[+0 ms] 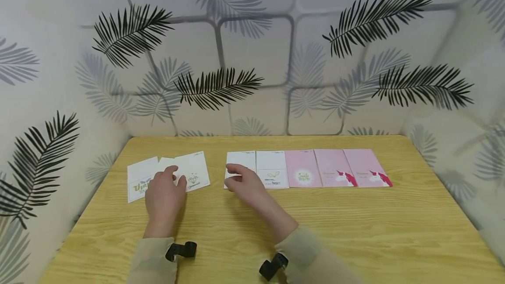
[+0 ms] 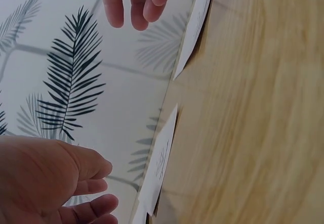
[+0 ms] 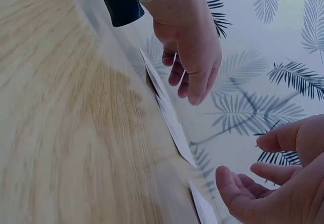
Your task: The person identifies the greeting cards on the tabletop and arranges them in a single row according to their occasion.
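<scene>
My left hand (image 1: 163, 194) hovers over the left group of white cards, between a "Thank you" card (image 1: 138, 183) and a card with a diamond drawing (image 1: 194, 171); another card shows partly behind its fingers. My right hand (image 1: 248, 185) is above the leftmost white card (image 1: 240, 157) of the row and partly hides it. In the right wrist view the right hand (image 3: 276, 178) has loosely bent fingers with nothing between them. The left hand (image 2: 55, 183) likewise holds nothing in the left wrist view.
To the right in the row lie a white card with a leaf drawing (image 1: 272, 174), a pink "smile more" card (image 1: 304, 165) and two pink unicorn cards (image 1: 335, 165). The wooden table (image 1: 355, 231) meets a leaf-patterned backdrop (image 1: 256, 56) behind the cards.
</scene>
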Tool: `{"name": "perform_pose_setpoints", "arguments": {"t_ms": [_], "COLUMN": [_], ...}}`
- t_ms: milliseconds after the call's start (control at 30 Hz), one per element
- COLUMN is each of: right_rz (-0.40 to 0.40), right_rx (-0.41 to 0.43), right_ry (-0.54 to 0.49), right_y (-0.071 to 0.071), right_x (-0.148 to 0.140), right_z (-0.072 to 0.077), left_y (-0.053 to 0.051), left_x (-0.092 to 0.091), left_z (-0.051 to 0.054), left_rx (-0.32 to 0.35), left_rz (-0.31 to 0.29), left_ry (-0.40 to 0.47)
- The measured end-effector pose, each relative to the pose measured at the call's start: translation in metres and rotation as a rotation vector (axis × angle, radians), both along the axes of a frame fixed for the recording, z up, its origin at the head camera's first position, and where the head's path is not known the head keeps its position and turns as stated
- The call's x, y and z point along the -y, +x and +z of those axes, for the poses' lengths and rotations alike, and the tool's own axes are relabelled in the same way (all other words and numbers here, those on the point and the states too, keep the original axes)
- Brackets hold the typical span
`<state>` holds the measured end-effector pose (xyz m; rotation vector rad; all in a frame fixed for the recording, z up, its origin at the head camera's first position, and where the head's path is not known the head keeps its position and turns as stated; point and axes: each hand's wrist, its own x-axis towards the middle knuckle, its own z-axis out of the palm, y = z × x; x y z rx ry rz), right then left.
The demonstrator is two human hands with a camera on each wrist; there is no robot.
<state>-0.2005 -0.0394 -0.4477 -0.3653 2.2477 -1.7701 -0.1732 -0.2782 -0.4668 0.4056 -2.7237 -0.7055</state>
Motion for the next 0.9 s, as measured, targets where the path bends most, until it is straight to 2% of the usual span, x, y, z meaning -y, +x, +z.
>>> {"name": "perform_pose_setpoints", "arguments": {"t_ms": [133, 300, 433, 900], "right_rz": [0.019, 0.029, 0.03, 0.014], "right_rx": [0.009, 0.018, 0.036, 0.055], "right_ry": [-0.011, 0.007, 0.012, 0.013], "right_y": [0.001, 0.001, 0.001, 0.004], "right_x": [0.013, 0.029, 0.04, 0.059], "right_z": [-0.001, -0.002, -0.005, -0.013], "left_y": [0.001, 0.001, 0.0, -0.002], "left_x": [0.008, 0.014, 0.016, 0.019], "left_z": [-0.002, -0.001, -0.005, -0.016], "left_rx": [0.016, 0.07, 0.108, 0.156], "left_rz": [0.017, 0.033, 0.03, 0.02], "left_ry": [0.011, 0.026, 0.03, 0.001]}}
